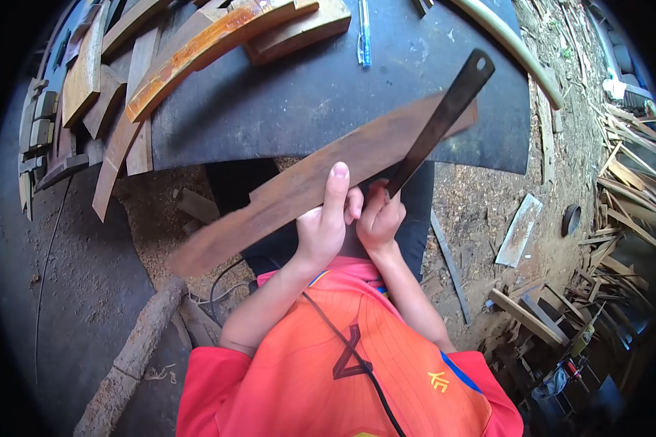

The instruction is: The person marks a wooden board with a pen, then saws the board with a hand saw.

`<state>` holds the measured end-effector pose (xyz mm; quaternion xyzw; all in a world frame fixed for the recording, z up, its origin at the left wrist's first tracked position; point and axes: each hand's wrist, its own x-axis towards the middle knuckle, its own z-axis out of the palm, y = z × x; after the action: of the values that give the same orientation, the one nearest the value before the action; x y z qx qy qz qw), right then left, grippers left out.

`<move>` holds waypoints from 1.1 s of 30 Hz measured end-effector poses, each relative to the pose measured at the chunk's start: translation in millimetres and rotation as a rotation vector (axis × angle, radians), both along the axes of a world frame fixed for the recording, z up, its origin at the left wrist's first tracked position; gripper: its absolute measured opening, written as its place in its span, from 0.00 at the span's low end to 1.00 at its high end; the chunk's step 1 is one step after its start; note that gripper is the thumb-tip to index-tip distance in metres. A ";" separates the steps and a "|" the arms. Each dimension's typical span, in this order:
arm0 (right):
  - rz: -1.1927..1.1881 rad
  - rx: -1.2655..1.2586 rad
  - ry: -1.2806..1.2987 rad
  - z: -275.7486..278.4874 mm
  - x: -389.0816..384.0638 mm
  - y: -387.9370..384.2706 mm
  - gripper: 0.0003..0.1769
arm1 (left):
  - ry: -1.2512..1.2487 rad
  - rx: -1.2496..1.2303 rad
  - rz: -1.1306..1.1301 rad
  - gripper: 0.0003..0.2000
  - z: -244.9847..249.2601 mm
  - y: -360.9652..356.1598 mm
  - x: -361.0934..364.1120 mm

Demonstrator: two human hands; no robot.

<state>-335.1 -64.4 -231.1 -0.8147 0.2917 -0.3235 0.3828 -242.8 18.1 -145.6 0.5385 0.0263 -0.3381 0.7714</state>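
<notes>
My left hand (pixel 322 226) is closed on a long, brown, slightly curved wooden board (pixel 306 178). The thumb presses flat on its face and the other fingers curl below its lower edge. The board slants from lower left to upper right, its right end over the dark tabletop, with a step cut in its upper edge near the left. In my right hand (pixel 380 222) is the near end of a dark flat metal blade (pixel 444 116). It has a hole at its far tip and points up and to the right, crossing in front of the board's right part.
On the dark table (pixel 284 109) lie an orange-stained curved wood piece (pixel 204 54), a wood block (pixel 299 33) and a blue pen (pixel 364 36). A curved pale rod (pixel 514 47) runs along its right edge. Wood scraps (pixel 627 197) pile at right; a log (pixel 135 357) lies lower left.
</notes>
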 end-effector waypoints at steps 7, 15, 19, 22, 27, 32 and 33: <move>0.004 0.057 0.001 -6.6 -5.5 0.5 0.07 | 0.165 -0.091 -0.124 0.30 2.9 6.4 11.4; 0.005 0.080 0.067 2.2 -11.9 2.5 0.05 | 0.367 -0.311 -0.157 0.33 0.8 22.1 15.9; 0.010 0.081 0.088 9.3 -13.8 3.0 0.05 | 0.436 -0.354 -0.189 0.36 1.6 32.8 13.8; 0.017 0.077 0.083 13.8 -13.7 2.6 0.04 | 0.409 -0.089 -0.433 0.37 17.3 45.9 17.3; 0.004 0.086 0.063 12.5 -13.1 2.5 0.08 | -0.438 0.274 -0.711 0.13 110.1 58.9 45.7; 0.026 0.082 0.083 12.4 -15.7 2.2 0.05 | -1.272 0.976 -0.326 0.20 114.2 57.5 91.2; 0.025 0.069 0.067 12.2 -14.9 1.9 0.07 | -1.212 1.052 -0.404 0.20 108.9 68.8 95.9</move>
<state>-350.0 -62.5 -219.0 -0.8149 0.3051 -0.2808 0.4050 -146.9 86.9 -36.8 0.9124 -0.3367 -0.0645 0.2235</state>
